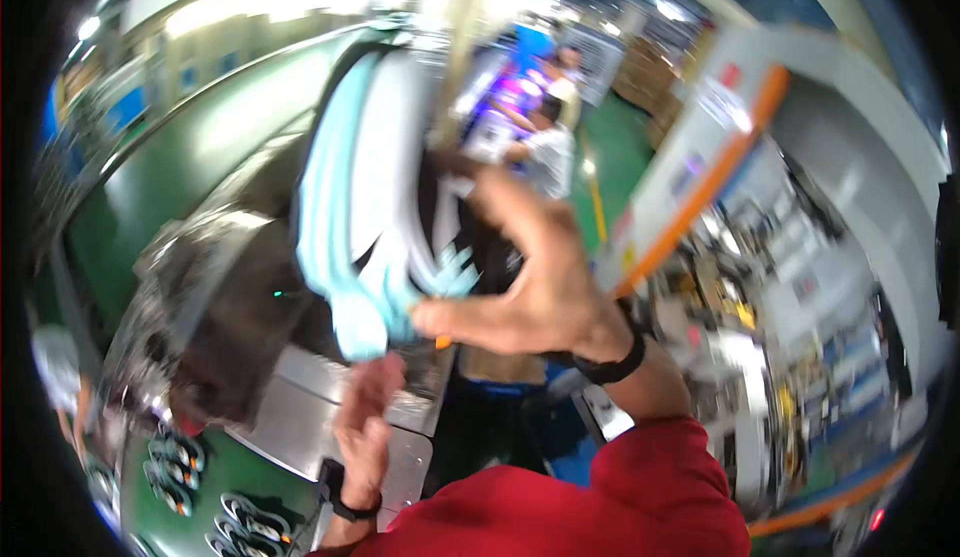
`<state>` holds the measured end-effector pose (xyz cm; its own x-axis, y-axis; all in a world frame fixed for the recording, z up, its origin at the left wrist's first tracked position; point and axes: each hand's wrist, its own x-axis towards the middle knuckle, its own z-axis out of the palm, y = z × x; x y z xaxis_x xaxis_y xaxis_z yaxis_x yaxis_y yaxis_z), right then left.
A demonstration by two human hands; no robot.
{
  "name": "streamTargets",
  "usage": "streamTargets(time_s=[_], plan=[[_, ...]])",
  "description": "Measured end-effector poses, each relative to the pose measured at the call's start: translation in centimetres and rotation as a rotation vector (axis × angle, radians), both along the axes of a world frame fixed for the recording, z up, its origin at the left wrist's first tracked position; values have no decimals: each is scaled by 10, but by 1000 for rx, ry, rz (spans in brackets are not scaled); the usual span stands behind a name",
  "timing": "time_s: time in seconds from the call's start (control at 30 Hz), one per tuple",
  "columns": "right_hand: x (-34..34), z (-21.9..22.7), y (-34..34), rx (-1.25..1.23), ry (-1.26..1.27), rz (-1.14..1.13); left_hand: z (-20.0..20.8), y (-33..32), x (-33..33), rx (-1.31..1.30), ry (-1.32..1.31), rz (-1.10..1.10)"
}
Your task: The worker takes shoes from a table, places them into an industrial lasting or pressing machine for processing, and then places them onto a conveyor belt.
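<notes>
A pale turquoise, white and black shoe (335,182) is raised in front of me, blurred by motion, its sole side turned to the left. My right hand (545,287) grips it from the right, thumb near its lower end and the other fingers partly hidden at its dark upper. Just below the shoe's lower end is my left hand (368,422), with blurred fingers stretched upward and nothing visible in them. Whether those fingertips touch the shoe, I cannot tell. Dark bands circle both wrists.
A metal work surface (300,387) with dark, shiny sheeting (215,307) lies to the left. Several shoes (172,467) stand on the green floor at lower left. On the right is a large white machine with an orange edge (700,187). A person in white (548,152) works farther off.
</notes>
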<state>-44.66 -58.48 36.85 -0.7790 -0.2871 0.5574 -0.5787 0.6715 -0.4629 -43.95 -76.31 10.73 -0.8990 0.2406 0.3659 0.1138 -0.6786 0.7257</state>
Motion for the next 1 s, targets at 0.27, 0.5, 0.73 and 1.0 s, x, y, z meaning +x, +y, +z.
streamTargets(time_s=[0.27,0.5,0.73,1.0], plan=[[204,-115,135,-472,-70,-641,72,190,56,-93,16,-643],[390,-207,214,-974,247,-1093,53,348,223,-261,3,-1130],[563,-256,270,-1128,555,-1530,-3,506,363,-628,42,-1520],[650,-253,269,-937,735,-2053,-86,719,461,-1068,683,-1055]])
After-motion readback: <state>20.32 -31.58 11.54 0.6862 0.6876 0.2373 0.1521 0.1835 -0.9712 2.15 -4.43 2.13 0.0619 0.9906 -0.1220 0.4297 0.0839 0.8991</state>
